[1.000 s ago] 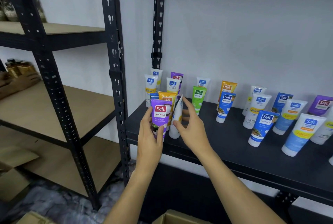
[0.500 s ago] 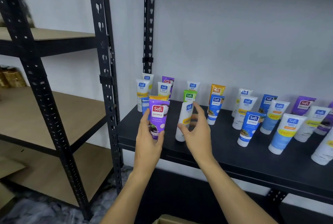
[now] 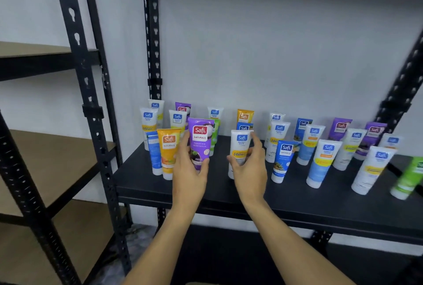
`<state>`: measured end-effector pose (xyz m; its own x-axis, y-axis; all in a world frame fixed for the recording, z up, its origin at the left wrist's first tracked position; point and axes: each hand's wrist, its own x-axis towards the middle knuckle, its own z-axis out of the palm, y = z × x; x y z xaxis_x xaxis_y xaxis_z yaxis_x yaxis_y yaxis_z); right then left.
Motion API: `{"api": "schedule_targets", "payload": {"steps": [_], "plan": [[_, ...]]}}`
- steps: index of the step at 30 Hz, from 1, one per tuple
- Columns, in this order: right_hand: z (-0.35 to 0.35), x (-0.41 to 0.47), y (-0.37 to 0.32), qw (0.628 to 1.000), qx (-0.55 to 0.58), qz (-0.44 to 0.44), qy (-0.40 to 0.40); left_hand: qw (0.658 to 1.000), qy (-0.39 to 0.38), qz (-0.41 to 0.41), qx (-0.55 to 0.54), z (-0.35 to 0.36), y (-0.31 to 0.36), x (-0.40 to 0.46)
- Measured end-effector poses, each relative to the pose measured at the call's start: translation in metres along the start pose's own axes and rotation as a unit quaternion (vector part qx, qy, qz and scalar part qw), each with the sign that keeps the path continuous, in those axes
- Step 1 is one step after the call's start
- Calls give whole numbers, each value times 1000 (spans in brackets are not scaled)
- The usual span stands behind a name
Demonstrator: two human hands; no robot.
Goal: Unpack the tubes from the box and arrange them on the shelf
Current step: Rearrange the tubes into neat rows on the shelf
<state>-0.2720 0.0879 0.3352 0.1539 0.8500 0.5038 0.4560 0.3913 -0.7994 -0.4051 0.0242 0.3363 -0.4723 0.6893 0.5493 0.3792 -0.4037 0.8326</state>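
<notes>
Head view: on the black metal shelf board (image 3: 286,195) two tubes are being handled at once. The purple soft-plastic tube with a red label (image 3: 200,141) is gripped low down by the left hand (image 3: 190,170), its fingers clamped round the lower body, just to the right of the orange soft-plastic tube (image 3: 169,152). Against half a second ago, the white soft-plastic tube with a yellow band (image 3: 239,152) is shifted further right of the purple tube, so a clear gap is now left between the two. That white tube is held by the right hand (image 3: 249,168), with the thumb low on its left side and the fingers curled round its right edge and top. Both tubes are upright, cap down, near the shelf's front. Placement of this pair is judged nearly done; only release remains. Many other tubes are standing behind and to the right of the white one.
</notes>
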Motion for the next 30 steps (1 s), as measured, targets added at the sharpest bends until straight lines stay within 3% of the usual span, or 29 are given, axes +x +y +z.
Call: {"api": "schedule_targets", "payload": {"steps": [20, 30], "plan": [[11, 7, 13, 998, -61, 22, 28, 997, -24, -28, 68, 27, -25, 13], [8, -5, 30, 992, -77, 76, -66, 993, -41, -45, 105, 37, -41, 24]]}}
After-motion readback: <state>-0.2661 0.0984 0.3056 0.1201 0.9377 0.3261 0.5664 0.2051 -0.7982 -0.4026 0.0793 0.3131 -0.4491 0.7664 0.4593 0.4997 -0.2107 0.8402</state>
